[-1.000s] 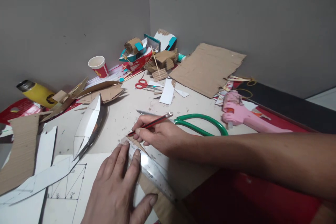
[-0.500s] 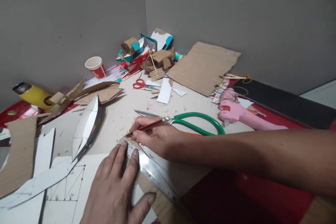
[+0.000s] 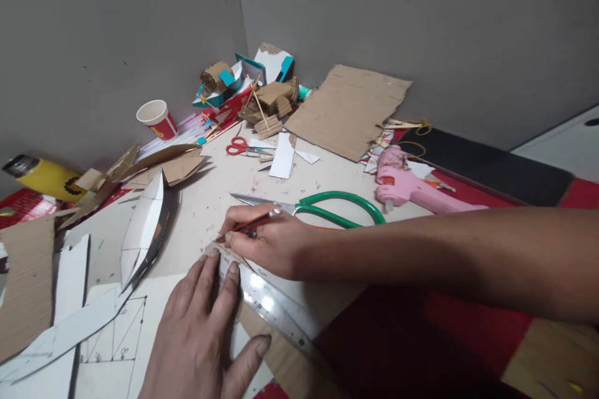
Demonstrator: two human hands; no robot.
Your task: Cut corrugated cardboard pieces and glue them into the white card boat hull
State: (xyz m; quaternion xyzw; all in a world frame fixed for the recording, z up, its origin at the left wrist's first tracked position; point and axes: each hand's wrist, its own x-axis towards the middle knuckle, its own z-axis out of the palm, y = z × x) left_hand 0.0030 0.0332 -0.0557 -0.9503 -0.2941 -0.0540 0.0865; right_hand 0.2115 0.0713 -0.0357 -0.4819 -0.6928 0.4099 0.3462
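My right hand (image 3: 266, 240) pinches a red-and-black pencil (image 3: 250, 224), its tip down at the upper end of a clear ruler (image 3: 269, 302). Fingers spread, my left hand (image 3: 201, 330) lies flat and presses that end of the ruler with its fingertips. Under the ruler is a strip of brown cardboard (image 3: 285, 355), partly hidden by the ruler and my hands. Just beyond my right hand lie large green-handled scissors (image 3: 349, 199), their blades pointing left.
Left of my hands are a curved white card hull shape (image 3: 143, 230) and paper with drawn lines (image 3: 116, 330). A pink glue gun (image 3: 402, 184) lies at right. Further back are small red scissors (image 3: 238, 146), a paper cup (image 3: 158, 120), a cardboard sheet (image 3: 349, 112) and a yellow bottle (image 3: 47, 179).
The view has shifted slightly, so most things sit a little further left. Both hands stay at the ruler; the pencil tip remains near its upper end.
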